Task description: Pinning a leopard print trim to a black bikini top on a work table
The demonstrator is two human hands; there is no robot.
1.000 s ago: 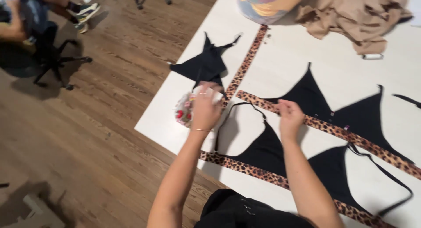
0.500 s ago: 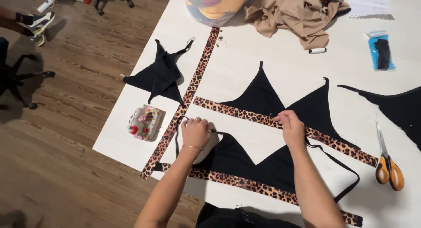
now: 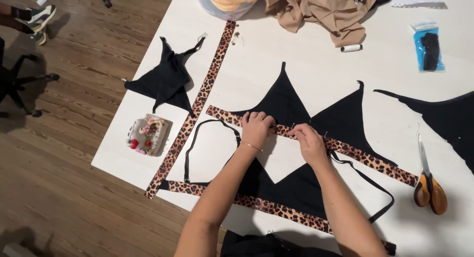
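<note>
Black triangular fabric pieces (image 3: 284, 96) lie on a white table (image 3: 316, 59), edged by a leopard-print band (image 3: 365, 157). My left hand (image 3: 256, 129) presses on that band near its left end, fingers curled over it. My right hand (image 3: 308, 142) pinches the same band just to the right, where small pins show. A second leopard band (image 3: 266, 205) runs along the lower black pieces near my body. A thin black strap (image 3: 197, 138) loops to the left of my left hand.
A pincushion (image 3: 147, 133) sits near the table's left edge beside a long leopard strip (image 3: 197, 101) and a black fabric piece (image 3: 165, 79). Orange-handled scissors (image 3: 428, 180) lie at right. Tan cloth (image 3: 328, 7), a thread spool (image 3: 351, 48) and a blue packet (image 3: 428, 49) are at the back.
My left hand left the pincushion area and moved right onto the upper leopard band. My right hand stayed on that band. The view shifted right over the table.
</note>
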